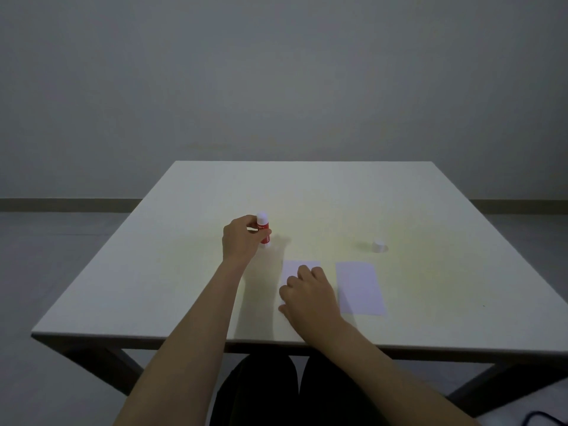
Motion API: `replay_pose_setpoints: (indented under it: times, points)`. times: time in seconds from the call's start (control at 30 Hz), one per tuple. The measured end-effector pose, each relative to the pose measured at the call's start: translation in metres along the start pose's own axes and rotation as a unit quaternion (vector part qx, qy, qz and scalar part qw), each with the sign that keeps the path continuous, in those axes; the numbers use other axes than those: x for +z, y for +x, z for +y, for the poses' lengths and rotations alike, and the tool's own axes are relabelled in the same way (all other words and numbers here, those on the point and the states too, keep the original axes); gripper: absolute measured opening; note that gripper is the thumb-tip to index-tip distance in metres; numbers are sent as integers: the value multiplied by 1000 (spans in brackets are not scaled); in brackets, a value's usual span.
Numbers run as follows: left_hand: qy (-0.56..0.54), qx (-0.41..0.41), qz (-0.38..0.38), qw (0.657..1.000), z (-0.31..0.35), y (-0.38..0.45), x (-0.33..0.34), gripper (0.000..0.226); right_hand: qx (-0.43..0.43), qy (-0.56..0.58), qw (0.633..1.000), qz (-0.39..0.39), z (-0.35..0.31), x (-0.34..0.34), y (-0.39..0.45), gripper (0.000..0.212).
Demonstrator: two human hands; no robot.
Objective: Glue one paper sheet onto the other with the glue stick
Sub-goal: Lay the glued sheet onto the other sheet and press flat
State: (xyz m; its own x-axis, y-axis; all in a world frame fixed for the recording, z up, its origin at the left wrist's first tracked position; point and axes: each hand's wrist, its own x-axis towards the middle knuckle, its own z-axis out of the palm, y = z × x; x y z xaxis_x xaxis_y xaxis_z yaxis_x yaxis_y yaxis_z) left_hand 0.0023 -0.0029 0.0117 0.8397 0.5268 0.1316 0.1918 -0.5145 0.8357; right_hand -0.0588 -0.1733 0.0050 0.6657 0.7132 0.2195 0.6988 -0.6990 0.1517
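Observation:
A red and white glue stick (pixel 264 229) stands upright on the table with its cap off. My left hand (pixel 240 239) grips it from the left, fingers around its body. The white cap (pixel 378 245) stands alone to the right. Two white paper sheets lie side by side near the front edge. My right hand (pixel 310 295) rests flat on the left sheet (pixel 296 268) and covers most of it. The right sheet (pixel 360 288) lies bare, a small gap away.
The pale table (pixel 184 272) has its front edge just below my right wrist. My dark-clothed legs (pixel 276 392) show beneath it. A dark cable (pixel 544 418) lies on the floor at the lower right. A plain wall stands behind.

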Motion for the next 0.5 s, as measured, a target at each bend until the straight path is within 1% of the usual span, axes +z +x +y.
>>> replay_pose_setpoints:
  times: [0.07, 0.13, 0.2, 0.23, 0.27, 0.3, 0.33, 0.37, 0.4, 0.43, 0.5]
  points:
    - [-10, -9, -2, 1000, -2, 1, 0, 13, -12, -20, 999, 29, -4, -1, -1, 26]
    - [-19, -12, -10, 1000, -2, 0, -1, 38, -32, -30, 998, 55, -8, -2, -3, 25]
    - [-15, 0, 11, 1000, 0, -3, -2, 65, -27, -26, 996, 76, -9, -5, -3, 27]
    - [-18, 7, 40, 999, 2, -7, -4, 67, -7, -5, 996, 88, -6, -9, -3, 27]
    - [-31, 19, 77, 996, 3, -12, -5, 61, 33, 28, 993, 110, 1, -12, -2, 24]
    - [-49, 33, 111, 992, 5, -20, -7, 49, 83, 96, 982, 139, 10, -15, -2, 19]
    - [-64, 48, 137, 987, 7, -29, -8, 35, 137, 185, 959, 166, 21, -19, -2, 14]
    - [-72, 58, 146, 985, 10, -39, -8, 21, 194, 290, 921, 174, 33, -25, -1, 11]
    - [-82, 57, 134, 986, 12, -47, -8, 9, 238, 392, 870, 182, 45, -30, -2, 11]
    - [-92, 43, 100, 990, 15, -55, -6, 9, 274, 473, 814, 199, 55, -33, -3, 12]
    - [-120, -21, -20, 992, 21, -70, 2, 20, 322, 583, 714, 214, 68, -37, -8, 14]
